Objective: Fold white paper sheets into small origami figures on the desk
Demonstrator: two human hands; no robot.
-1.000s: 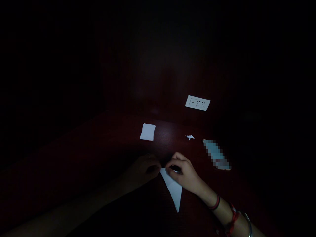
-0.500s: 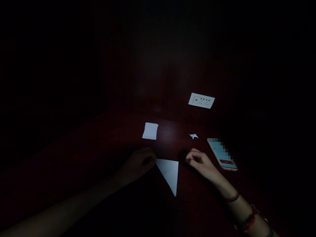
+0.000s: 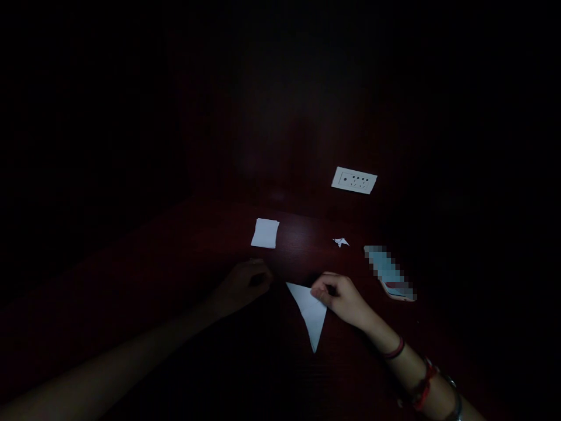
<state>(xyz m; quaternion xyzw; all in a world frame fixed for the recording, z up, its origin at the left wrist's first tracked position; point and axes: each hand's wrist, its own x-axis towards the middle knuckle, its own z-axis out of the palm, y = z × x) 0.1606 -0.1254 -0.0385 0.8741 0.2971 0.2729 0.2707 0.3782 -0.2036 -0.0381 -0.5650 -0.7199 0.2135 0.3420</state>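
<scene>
Closest to the camera, two bare arms reach out over a dark red bench (image 3: 175,304). The left arm comes in long and low from the bottom left corner. The right arm comes in from the bottom right. It has some bangles (image 3: 423,389) on it, and a thin red band (image 3: 394,351) sits at the wrist.

A white paper triangle (image 3: 312,316) lies flat on the bench between the arms. Its sharp tip points back at the person and its wide edge is on the far side.

The right hand (image 3: 344,295) rests at the far right corner of the triangle. Its fingers are curled in, and its grip is pinched closed on that corner.

The left hand (image 3: 243,286) lies on the bench near the far left corner of the triangle, with a small gap between them. Its fingers are bent in a little. It is too dark to tell how far its grip is open.

To the right of the right hand lies a phone (image 3: 390,275). A bit farther off sits a tiny folded paper (image 3: 340,242). To its left lies a small white paper square (image 3: 265,233). Farthest away, a white socket plate (image 3: 354,180) is on the dark wall.
</scene>
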